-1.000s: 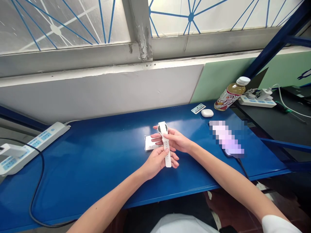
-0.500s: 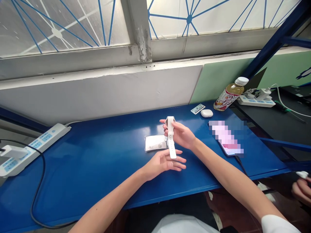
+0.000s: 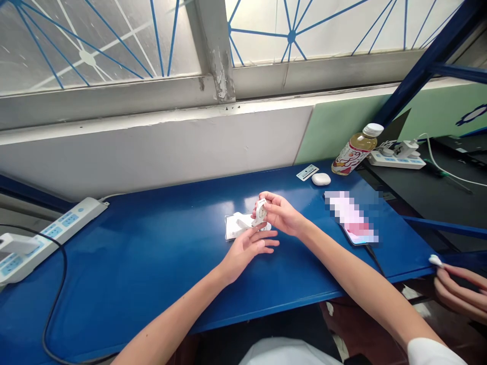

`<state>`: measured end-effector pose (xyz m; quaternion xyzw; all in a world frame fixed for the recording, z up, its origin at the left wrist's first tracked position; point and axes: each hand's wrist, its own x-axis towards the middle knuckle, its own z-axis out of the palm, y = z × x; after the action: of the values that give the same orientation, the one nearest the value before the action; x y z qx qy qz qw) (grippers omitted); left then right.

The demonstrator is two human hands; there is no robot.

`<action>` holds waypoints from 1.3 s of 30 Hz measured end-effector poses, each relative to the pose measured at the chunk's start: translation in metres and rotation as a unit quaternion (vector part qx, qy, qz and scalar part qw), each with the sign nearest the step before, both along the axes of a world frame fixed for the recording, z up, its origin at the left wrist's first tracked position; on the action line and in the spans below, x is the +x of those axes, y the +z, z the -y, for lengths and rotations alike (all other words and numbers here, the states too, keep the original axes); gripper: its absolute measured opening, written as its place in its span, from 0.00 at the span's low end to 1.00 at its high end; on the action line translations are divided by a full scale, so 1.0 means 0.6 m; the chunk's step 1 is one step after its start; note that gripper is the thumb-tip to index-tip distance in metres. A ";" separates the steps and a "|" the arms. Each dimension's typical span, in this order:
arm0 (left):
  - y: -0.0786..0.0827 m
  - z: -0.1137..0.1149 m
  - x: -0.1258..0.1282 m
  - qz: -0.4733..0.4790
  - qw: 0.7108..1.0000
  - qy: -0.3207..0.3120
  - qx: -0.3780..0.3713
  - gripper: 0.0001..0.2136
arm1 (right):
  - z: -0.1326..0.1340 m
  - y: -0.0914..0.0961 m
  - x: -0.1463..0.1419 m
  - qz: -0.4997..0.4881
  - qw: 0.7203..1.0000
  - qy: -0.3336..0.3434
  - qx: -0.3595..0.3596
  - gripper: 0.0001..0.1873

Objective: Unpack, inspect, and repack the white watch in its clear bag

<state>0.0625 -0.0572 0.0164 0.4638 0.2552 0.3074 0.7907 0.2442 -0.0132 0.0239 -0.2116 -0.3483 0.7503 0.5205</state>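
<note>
My right hand pinches a white wristwatch between thumb and fingers above the blue table. The watch is tilted so that its round face shows in part, and a piece of white strap points down and left. Just below it, my left hand is open, fingers spread, with the fingertips close to the watch; whether they touch it I cannot tell. Under the watch lies a flat white packet in clear wrapping, partly covered by the strap and my hands.
A white earbud case, a card and a drink bottle stand at the back right. A phone with a cable lies nearer. Power strip and black cable are at left. Another person's hand holds something white at right.
The watch has turned in my right hand: its strap hung down towards me and now points left over the packet. The other person's hand has come further in from the right.
</note>
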 end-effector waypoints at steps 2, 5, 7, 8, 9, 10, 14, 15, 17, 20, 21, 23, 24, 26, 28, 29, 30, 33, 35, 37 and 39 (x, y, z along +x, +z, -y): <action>0.004 -0.003 0.001 -0.017 0.999 0.043 0.011 0.23 | 0.001 -0.001 0.002 0.012 1.000 -0.001 0.010 0.14; 0.008 -0.005 0.004 -0.050 0.995 0.083 0.021 0.25 | 0.000 -0.002 0.007 0.047 0.999 -0.015 0.023 0.15; 0.009 -0.007 0.004 -0.069 0.993 0.096 0.021 0.26 | -0.001 -0.004 0.008 0.110 0.992 -0.040 0.047 0.18; 0.008 -0.007 0.004 -0.078 0.992 0.099 0.021 0.27 | -0.001 -0.005 0.007 0.146 0.986 -0.057 0.062 0.18; 0.008 -0.008 0.003 -0.089 0.990 0.103 0.024 0.26 | -0.001 -0.006 0.005 0.178 0.978 -0.076 0.078 0.18; 0.007 -0.008 0.002 -0.102 0.989 0.107 0.030 0.26 | -0.001 -0.007 0.002 0.203 0.970 -0.095 0.092 0.17; 0.006 -0.005 -0.001 -0.165 0.978 0.106 0.066 0.20 | 0.004 -0.008 -0.010 0.253 0.948 -0.134 0.137 0.13; 0.005 -0.003 -0.001 -0.174 0.977 0.100 0.074 0.18 | 0.005 -0.007 -0.012 0.258 0.946 -0.129 0.145 0.13; 0.004 0.001 0.001 -0.178 0.976 0.088 0.084 0.17 | 0.008 -0.006 -0.014 0.264 0.946 -0.105 0.156 0.11; 0.000 0.007 0.006 -0.159 0.981 0.078 0.075 0.18 | 0.012 -0.004 -0.014 0.261 0.954 -0.049 0.140 0.11; 0.000 0.008 0.008 -0.151 0.983 0.078 0.064 0.18 | 0.013 -0.003 -0.013 0.257 0.957 -0.031 0.128 0.12; 0.000 0.007 0.009 -0.139 0.986 0.082 0.038 0.20 | 0.013 -0.003 -0.013 0.247 0.963 -0.016 0.105 0.14; 0.001 0.005 0.009 -0.135 0.987 0.080 0.029 0.21 | 0.013 -0.002 -0.013 0.242 0.965 -0.021 0.098 0.14; 0.004 -0.001 0.006 -0.129 0.989 0.073 0.021 0.24 | 0.010 -0.001 -0.012 0.234 0.967 -0.047 0.087 0.14; 0.006 -0.008 0.001 -0.129 0.989 0.070 0.024 0.24 | 0.006 0.001 -0.009 0.222 0.970 -0.069 0.077 0.14; 0.007 -0.011 -0.001 -0.131 0.989 0.070 0.027 0.24 | 0.005 0.002 -0.008 0.214 0.971 -0.074 0.073 0.13; 0.008 -0.015 -0.004 -0.133 0.988 0.067 0.029 0.24 | 0.004 0.003 -0.007 0.207 0.973 -0.073 0.071 0.13; 0.009 -0.021 -0.011 -0.140 0.989 0.039 0.018 0.25 | 0.006 0.006 -0.007 0.193 0.977 -0.055 0.068 0.13; 0.008 -0.022 -0.014 -0.144 0.989 0.020 0.009 0.25 | 0.009 0.008 -0.009 0.194 0.978 -0.042 0.069 0.13; 0.007 -0.021 -0.014 -0.144 0.990 0.015 0.009 0.25 | 0.011 0.010 -0.012 0.194 0.978 -0.035 0.070 0.13; 0.006 -0.020 -0.013 -0.133 0.991 0.025 0.009 0.23 | 0.013 0.011 -0.014 0.189 0.979 -0.033 0.068 0.13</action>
<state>0.0546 -0.0453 0.0199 0.5013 0.3665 0.2646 0.7378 0.2360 -0.0208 0.0306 -0.3248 -0.4836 0.6537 0.4830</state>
